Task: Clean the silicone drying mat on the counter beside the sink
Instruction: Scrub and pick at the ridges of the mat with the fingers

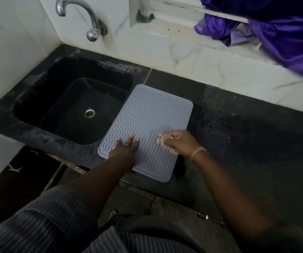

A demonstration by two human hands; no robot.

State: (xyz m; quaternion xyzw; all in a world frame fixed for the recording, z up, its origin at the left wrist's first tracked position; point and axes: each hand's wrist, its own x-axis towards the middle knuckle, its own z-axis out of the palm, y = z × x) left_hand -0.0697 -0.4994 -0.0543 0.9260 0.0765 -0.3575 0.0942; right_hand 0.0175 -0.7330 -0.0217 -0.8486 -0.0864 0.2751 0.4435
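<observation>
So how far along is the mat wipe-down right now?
Done: the drying mat lies flat on the counter beside the sink, nothing on it. In hand: the left hand presses its near edge flat while the right hand rubs a pink cloth on the near right part. Left: probably the far half, by the cloth's position; cleanliness can't be judged here.

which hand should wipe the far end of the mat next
Right. The right hand already grips the pink cloth on the mat, near its right edge. The left hand lies flat on the near end, pinning the mat, and holds no cloth.
</observation>
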